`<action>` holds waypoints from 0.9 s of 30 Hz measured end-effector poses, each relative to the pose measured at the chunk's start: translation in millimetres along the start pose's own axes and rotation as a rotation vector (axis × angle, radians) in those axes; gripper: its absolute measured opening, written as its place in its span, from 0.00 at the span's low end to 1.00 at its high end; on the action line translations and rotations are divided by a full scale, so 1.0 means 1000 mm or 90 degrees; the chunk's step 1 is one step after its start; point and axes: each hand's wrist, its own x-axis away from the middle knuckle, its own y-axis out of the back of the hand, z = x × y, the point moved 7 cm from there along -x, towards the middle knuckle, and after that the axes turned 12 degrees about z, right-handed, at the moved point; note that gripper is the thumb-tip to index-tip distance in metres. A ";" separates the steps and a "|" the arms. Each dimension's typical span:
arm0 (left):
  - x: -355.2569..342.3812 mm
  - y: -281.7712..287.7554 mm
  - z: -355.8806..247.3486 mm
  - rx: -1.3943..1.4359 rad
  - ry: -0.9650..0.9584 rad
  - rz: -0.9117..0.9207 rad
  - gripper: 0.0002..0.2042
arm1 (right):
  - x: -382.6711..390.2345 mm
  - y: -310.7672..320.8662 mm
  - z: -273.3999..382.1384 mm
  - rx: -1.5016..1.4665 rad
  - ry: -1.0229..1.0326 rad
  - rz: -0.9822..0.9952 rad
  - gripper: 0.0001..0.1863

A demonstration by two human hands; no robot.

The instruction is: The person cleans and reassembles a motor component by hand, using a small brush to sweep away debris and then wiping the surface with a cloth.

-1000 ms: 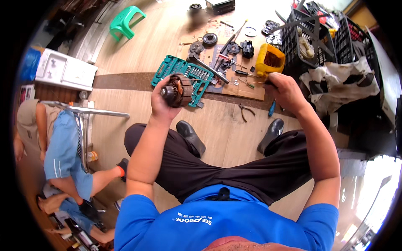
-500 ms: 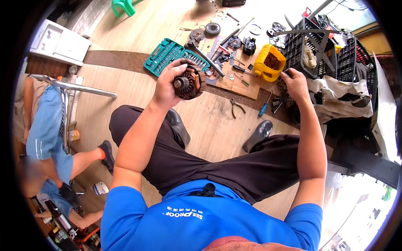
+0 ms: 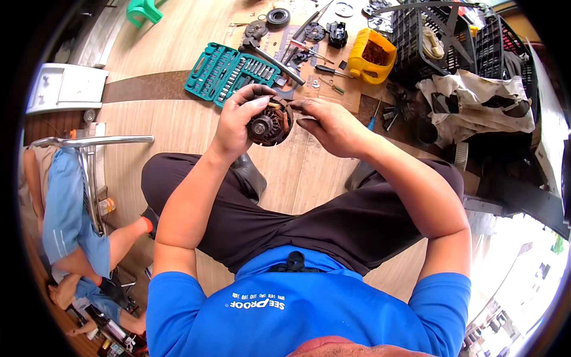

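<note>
Now our right hand, over from near the yellow jug, meets the rotor our left hand clasps; both attend it; whether the right pinches, we cannot tell.

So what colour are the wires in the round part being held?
Copper-orange wires, seen best in the head view.

1. A round, copper-wound motor part lies in the left hand, the right hand at its right edge.
2. Beyond, a teal plastic socket case lies left of brown cardboard.
3. A yellow plastic jug sits left of a black plastic crate.
</note>
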 end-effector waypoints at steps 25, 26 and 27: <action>0.015 -0.003 0.003 0.131 0.022 0.060 0.18 | 0.009 0.015 0.012 0.105 0.046 0.042 0.08; 0.015 -0.001 0.003 0.149 0.010 0.048 0.18 | 0.010 0.017 0.012 0.124 0.038 0.043 0.08; 0.015 0.001 0.002 0.167 -0.001 0.037 0.18 | 0.011 0.022 0.014 0.143 0.029 0.044 0.08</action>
